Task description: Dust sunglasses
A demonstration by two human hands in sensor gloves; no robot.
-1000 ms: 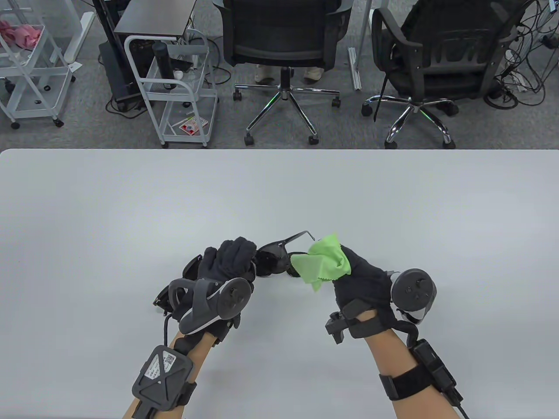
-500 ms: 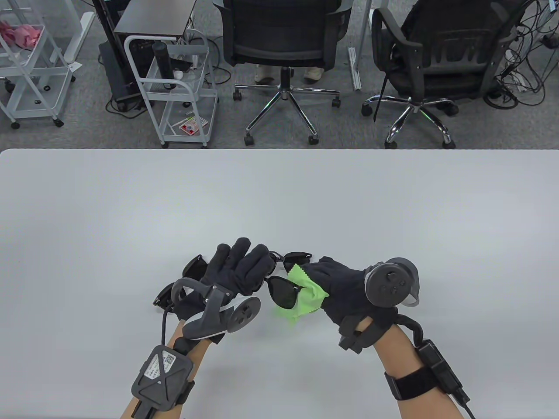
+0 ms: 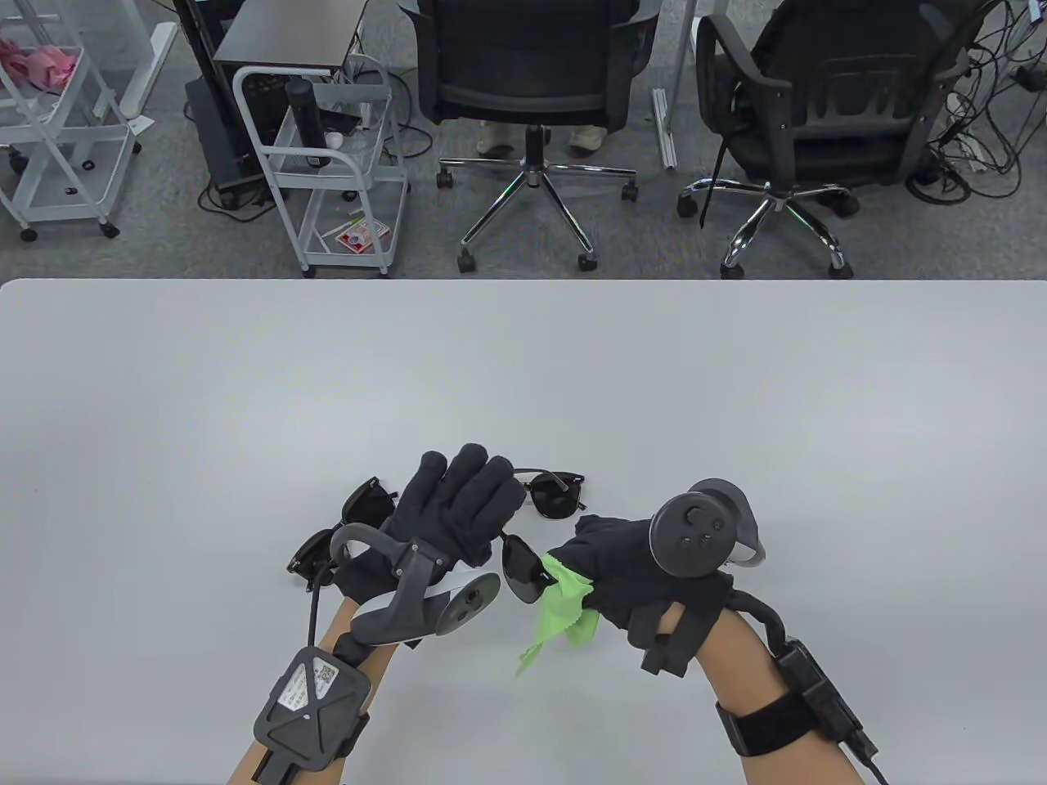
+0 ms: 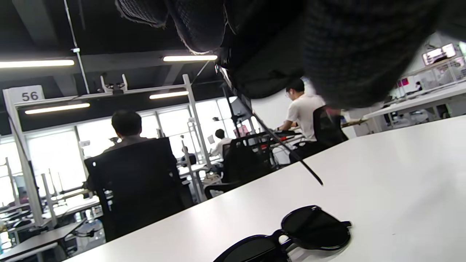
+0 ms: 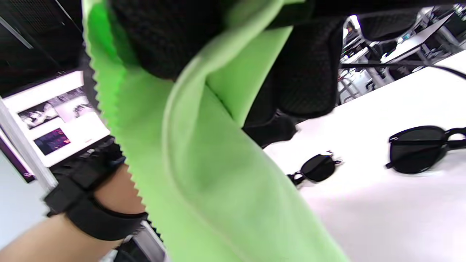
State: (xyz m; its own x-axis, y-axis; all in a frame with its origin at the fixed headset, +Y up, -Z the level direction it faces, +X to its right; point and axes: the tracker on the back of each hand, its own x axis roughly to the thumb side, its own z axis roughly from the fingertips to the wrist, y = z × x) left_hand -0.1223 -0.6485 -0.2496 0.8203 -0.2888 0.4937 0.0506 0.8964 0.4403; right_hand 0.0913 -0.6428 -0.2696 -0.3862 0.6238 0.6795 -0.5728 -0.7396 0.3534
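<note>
In the table view my left hand (image 3: 470,503) holds black sunglasses (image 3: 554,494) just above the table; their near lens (image 3: 518,570) points toward me. My right hand (image 3: 601,564) grips a green cloth (image 3: 560,615) and presses it against the right edge of that near lens; the cloth's tail hangs down. In the right wrist view the green cloth (image 5: 204,171) fills the middle, folded under my gloved fingers (image 5: 164,40). In the left wrist view a thin temple arm (image 4: 276,142) of the held sunglasses runs down from my fingers (image 4: 342,51).
A second pair of black sunglasses (image 3: 348,531) lies on the white table (image 3: 245,392) left of my left hand, partly hidden by it; it also shows in the left wrist view (image 4: 309,233). Office chairs (image 3: 532,74) and a wire cart (image 3: 327,163) stand beyond the far edge.
Both hands moved toward me. My right hand rolled palm-down, carrying the cloth from the far side of the glasses to the near lens. My left hand turned the glasses, its fingers now straighter.
</note>
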